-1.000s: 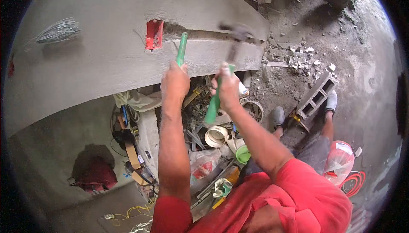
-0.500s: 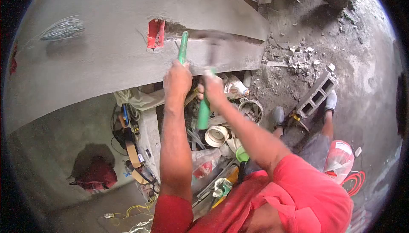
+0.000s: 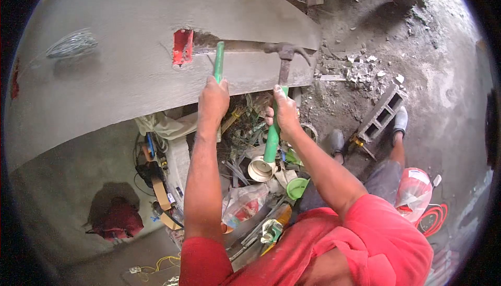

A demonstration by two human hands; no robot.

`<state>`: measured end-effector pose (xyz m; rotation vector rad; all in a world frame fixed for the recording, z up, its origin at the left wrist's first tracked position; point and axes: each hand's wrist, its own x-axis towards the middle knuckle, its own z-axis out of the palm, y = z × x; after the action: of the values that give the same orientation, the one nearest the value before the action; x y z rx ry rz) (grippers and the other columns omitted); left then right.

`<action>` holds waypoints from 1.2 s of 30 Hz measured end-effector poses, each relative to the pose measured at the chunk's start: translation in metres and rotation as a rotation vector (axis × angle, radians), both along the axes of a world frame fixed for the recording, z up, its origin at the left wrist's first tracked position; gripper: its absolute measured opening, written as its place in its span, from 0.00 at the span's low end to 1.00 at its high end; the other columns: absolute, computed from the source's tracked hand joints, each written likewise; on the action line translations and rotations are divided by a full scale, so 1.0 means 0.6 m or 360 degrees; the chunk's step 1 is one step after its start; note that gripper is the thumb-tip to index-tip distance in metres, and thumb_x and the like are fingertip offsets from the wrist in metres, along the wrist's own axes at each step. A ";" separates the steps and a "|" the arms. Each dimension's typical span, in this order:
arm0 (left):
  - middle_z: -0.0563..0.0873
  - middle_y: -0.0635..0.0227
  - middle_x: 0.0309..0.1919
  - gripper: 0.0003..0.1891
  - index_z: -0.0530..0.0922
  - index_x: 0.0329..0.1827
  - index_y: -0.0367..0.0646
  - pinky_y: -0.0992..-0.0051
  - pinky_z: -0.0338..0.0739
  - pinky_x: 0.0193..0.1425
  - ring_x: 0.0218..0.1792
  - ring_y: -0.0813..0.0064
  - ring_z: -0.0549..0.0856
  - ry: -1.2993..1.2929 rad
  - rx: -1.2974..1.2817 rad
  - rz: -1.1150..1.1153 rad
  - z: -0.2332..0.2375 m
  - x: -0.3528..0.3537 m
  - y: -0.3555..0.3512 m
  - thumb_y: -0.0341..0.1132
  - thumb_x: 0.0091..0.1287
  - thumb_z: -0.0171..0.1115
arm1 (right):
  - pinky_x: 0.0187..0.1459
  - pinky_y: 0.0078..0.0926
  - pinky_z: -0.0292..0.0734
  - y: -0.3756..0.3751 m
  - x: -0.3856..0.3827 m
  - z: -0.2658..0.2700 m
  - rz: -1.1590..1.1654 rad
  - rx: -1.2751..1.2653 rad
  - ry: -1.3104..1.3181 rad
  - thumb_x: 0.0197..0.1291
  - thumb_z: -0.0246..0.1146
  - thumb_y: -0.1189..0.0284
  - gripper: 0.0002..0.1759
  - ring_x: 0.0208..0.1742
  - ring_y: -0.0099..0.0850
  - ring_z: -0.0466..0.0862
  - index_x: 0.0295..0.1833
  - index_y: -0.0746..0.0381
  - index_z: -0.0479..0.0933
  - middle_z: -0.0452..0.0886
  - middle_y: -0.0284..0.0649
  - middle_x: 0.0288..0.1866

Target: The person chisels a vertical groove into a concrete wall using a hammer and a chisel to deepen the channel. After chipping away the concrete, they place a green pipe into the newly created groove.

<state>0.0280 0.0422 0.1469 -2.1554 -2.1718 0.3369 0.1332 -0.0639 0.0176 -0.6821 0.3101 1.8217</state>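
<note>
My left hand (image 3: 214, 98) is closed round a green rod-like tool (image 3: 219, 61), whose upper end lies by the groove (image 3: 245, 45) in the grey wall. To its right, my right hand (image 3: 284, 111) grips a claw hammer (image 3: 273, 139) by its green handle. The hammer's metal head is raised over the right part of the groove, apart from the green tool. A red box (image 3: 182, 47) is set into the wall at the groove's left end. The green tool's lower end is hidden in my left fist.
A coil of wire (image 3: 72, 44) hangs at the left. Below the wall lie a white bucket (image 3: 261, 169), a green bowl (image 3: 297, 188) and plastic bags. A hollow concrete block (image 3: 382, 112) rests near my feet, with rubble (image 3: 360, 69) beyond it.
My right hand and the hammer have moved to the right, away from the green tool. The view has shifted slightly, and the hammer head is now sharper.
</note>
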 end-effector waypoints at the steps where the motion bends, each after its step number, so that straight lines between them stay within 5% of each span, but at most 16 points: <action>1: 0.85 0.35 0.39 0.20 0.75 0.48 0.31 0.44 0.77 0.51 0.45 0.34 0.84 -0.0036 -0.0041 -0.0049 0.006 -0.001 0.003 0.45 0.75 0.54 | 0.18 0.22 0.68 -0.001 0.008 0.010 -0.0057 0.0011 -0.0007 0.70 0.58 0.45 0.25 0.20 0.22 0.71 0.39 0.57 0.67 0.67 0.31 0.21; 10: 0.84 0.37 0.33 0.21 0.77 0.43 0.32 0.48 0.74 0.44 0.40 0.36 0.84 -0.0289 -0.0160 0.0012 0.027 -0.014 0.028 0.47 0.75 0.54 | 0.19 0.22 0.65 0.007 0.022 0.041 -0.0336 0.0142 0.0096 0.70 0.56 0.42 0.28 0.16 0.23 0.66 0.37 0.58 0.67 0.66 0.31 0.19; 14: 0.83 0.39 0.31 0.21 0.77 0.44 0.31 0.51 0.75 0.42 0.37 0.40 0.84 -0.0334 -0.0142 -0.0073 0.020 -0.028 0.028 0.47 0.74 0.53 | 0.18 0.23 0.68 0.020 -0.023 0.054 -0.0666 0.0300 -0.0130 0.73 0.58 0.51 0.23 0.17 0.22 0.70 0.38 0.60 0.68 0.70 0.33 0.20; 17: 0.83 0.33 0.42 0.21 0.75 0.49 0.30 0.47 0.76 0.52 0.48 0.34 0.83 -0.0271 -0.0352 0.0072 0.036 -0.002 0.031 0.45 0.74 0.56 | 0.18 0.23 0.69 0.063 -0.088 0.047 -0.0497 0.0192 -0.0204 0.74 0.58 0.53 0.21 0.18 0.21 0.71 0.37 0.60 0.70 0.71 0.32 0.20; 19: 0.83 0.33 0.42 0.21 0.76 0.49 0.30 0.47 0.76 0.52 0.48 0.34 0.83 -0.0272 -0.0307 0.0062 0.033 -0.009 0.023 0.45 0.74 0.56 | 0.18 0.22 0.69 0.098 -0.074 0.019 0.0115 0.0349 -0.0351 0.74 0.59 0.54 0.20 0.17 0.21 0.70 0.36 0.60 0.72 0.72 0.32 0.20; 20: 0.83 0.33 0.42 0.21 0.76 0.49 0.30 0.47 0.76 0.52 0.48 0.34 0.83 -0.0281 -0.0245 0.0059 0.032 -0.013 0.027 0.45 0.74 0.56 | 0.18 0.21 0.68 0.099 -0.056 0.014 0.0097 0.0315 -0.0245 0.73 0.58 0.55 0.20 0.16 0.20 0.69 0.34 0.59 0.72 0.71 0.31 0.20; 26: 0.84 0.35 0.35 0.22 0.78 0.45 0.29 0.50 0.76 0.47 0.43 0.35 0.84 -0.0188 -0.0126 -0.0029 0.015 -0.015 0.027 0.46 0.74 0.55 | 0.19 0.19 0.67 0.057 -0.094 0.060 -0.0746 0.0166 0.0050 0.74 0.57 0.52 0.22 0.16 0.22 0.68 0.36 0.58 0.67 0.67 0.30 0.19; 28: 0.83 0.34 0.39 0.21 0.77 0.46 0.29 0.48 0.75 0.50 0.46 0.34 0.83 -0.0199 -0.0200 0.0023 0.016 -0.010 0.033 0.46 0.73 0.56 | 0.18 0.24 0.68 0.080 -0.090 0.045 0.0190 0.0399 -0.0212 0.73 0.59 0.52 0.21 0.16 0.22 0.70 0.37 0.60 0.71 0.70 0.31 0.20; 29: 0.83 0.32 0.43 0.21 0.77 0.47 0.30 0.46 0.75 0.54 0.50 0.34 0.82 -0.0204 -0.0262 0.0079 0.019 -0.008 0.034 0.45 0.73 0.57 | 0.18 0.24 0.68 0.092 -0.077 0.029 0.0252 0.0272 -0.0207 0.72 0.59 0.53 0.21 0.16 0.22 0.71 0.37 0.60 0.73 0.72 0.32 0.21; 33: 0.83 0.32 0.43 0.21 0.77 0.47 0.29 0.46 0.75 0.54 0.50 0.34 0.82 -0.0208 -0.0152 0.0075 0.018 -0.008 0.028 0.44 0.73 0.57 | 0.19 0.23 0.69 0.061 -0.053 0.022 0.0056 0.0156 -0.0114 0.72 0.56 0.47 0.24 0.16 0.21 0.68 0.35 0.57 0.68 0.69 0.29 0.21; 35: 0.83 0.32 0.43 0.20 0.77 0.46 0.28 0.46 0.75 0.54 0.50 0.34 0.82 -0.0161 -0.0218 0.0053 0.024 0.000 0.030 0.44 0.73 0.57 | 0.19 0.24 0.68 0.044 -0.057 0.046 -0.0659 -0.0024 0.0306 0.73 0.54 0.47 0.24 0.16 0.21 0.68 0.35 0.57 0.68 0.69 0.29 0.21; 36: 0.83 0.32 0.43 0.20 0.77 0.46 0.28 0.46 0.75 0.54 0.50 0.34 0.82 -0.0164 -0.0218 0.0061 0.020 -0.004 0.033 0.44 0.73 0.57 | 0.19 0.25 0.69 0.051 -0.073 0.065 -0.0687 -0.0069 0.0368 0.74 0.53 0.50 0.22 0.16 0.22 0.68 0.37 0.57 0.68 0.69 0.29 0.21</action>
<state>0.0257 0.0618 0.1589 -2.2511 -2.3116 0.3964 0.0893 -0.0336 0.0564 -0.3939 0.6036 1.4805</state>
